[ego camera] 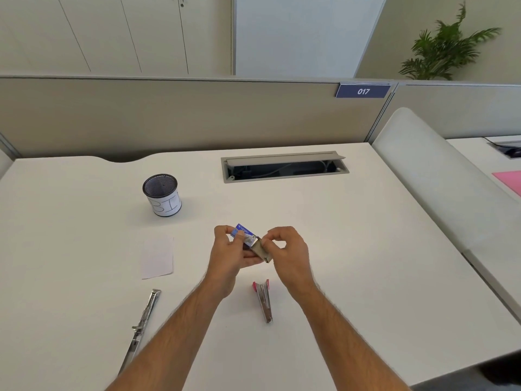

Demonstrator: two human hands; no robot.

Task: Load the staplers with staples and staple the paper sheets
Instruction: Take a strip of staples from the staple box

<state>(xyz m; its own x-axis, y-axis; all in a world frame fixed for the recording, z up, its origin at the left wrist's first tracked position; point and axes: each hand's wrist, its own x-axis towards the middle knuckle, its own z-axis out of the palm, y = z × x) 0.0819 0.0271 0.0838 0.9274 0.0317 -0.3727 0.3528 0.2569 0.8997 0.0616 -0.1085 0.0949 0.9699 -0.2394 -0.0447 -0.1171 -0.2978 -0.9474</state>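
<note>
**Both hands on a staple box above the desk**

Nearest the person, a long chrome stapler (143, 320) lies opened flat on the white desk (366, 249), partly behind the left forearm. Between the forearms lies a small stapler with pink ends (264, 300).

Just beyond it, the left hand (228, 255) curls its fingers and thumb round the blue sleeve of a small staple box (245, 235), held above the desk. The right hand (287, 249) pinches the brown inner tray (261, 251), which sticks out of the sleeve; its other fingers are curled.

To the left lies a small white paper sheet (158, 256). Farther back stands a black mesh cup (163, 194) with a white label, and beyond it an open cable tray (284, 166).
</note>
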